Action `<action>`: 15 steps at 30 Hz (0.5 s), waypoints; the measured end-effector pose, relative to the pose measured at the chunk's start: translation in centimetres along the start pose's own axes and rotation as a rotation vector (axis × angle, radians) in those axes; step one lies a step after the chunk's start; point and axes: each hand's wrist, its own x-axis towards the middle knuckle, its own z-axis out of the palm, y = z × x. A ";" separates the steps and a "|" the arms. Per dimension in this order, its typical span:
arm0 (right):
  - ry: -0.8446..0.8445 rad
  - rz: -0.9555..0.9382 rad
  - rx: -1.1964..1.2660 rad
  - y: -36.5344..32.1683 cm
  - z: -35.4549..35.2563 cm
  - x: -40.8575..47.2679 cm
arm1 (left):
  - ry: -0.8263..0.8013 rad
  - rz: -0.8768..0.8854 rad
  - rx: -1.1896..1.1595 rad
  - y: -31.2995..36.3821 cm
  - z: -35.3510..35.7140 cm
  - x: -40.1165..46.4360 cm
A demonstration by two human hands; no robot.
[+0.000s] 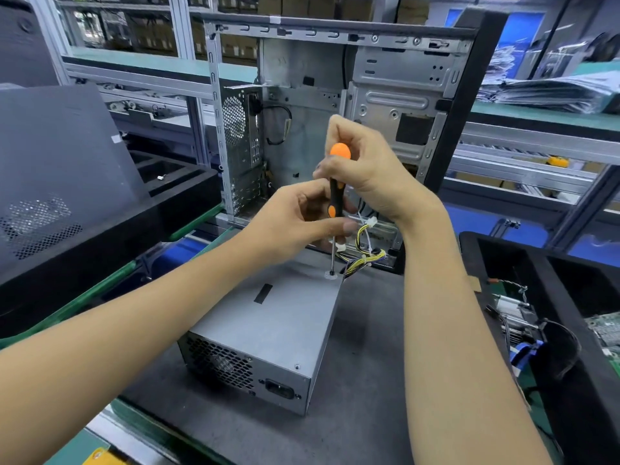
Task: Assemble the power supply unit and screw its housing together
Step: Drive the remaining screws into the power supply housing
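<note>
At frame centre the PSU (268, 330) sat on the mat (362, 347). The right hand (365, 166) gripped the screwdriver (336, 193) top to turn it; the left hand (298, 223) pinched its lower handle, likely steadying the tip in the lid's far-corner screw (331, 274).

A dark grey surface (365, 330) is edged on the left by a green strip (84, 298), and aluminium racking (188, 45) loaded with brown cardboard boxes (235, 45) is seen behind it. An open, bare metal computer case (302, 78) is stood upright at the back, with a grey panel (57, 156) leaned over a black tray (174, 182) on the left. Stacked papers (550, 88) are laid on a green shelf (536, 115) at the right, blue panels (526, 28) are seen beyond, and the room is evenly lit.
</note>
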 end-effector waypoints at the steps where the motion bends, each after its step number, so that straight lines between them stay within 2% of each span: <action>1: -0.063 0.016 0.038 -0.3 0.1 0.0 | -0.032 -0.017 -0.042 0.0 -0.1 -0.2; 4: -0.181 0.051 0.250 -0.4 -0.2 -0.4 | -0.133 -0.069 -0.084 -0.2 -0.8 -0.8; 8: -0.102 0.052 0.183 -0.2 -0.3 -0.4 | -0.216 -0.030 -0.058 -0.2 -1.2 -0.8; 12: -0.042 0.004 0.073 0.1 -0.3 -0.1 | 0.016 0.056 -0.022 0.0 -0.6 0.1; 13: -0.068 0.003 0.058 0.2 -0.2 0.0 | 0.042 0.054 -0.028 0.0 -0.5 0.2; 15: -0.126 0.054 0.110 0.2 -0.2 -0.1 | -0.011 0.032 -0.022 -0.2 -0.6 0.2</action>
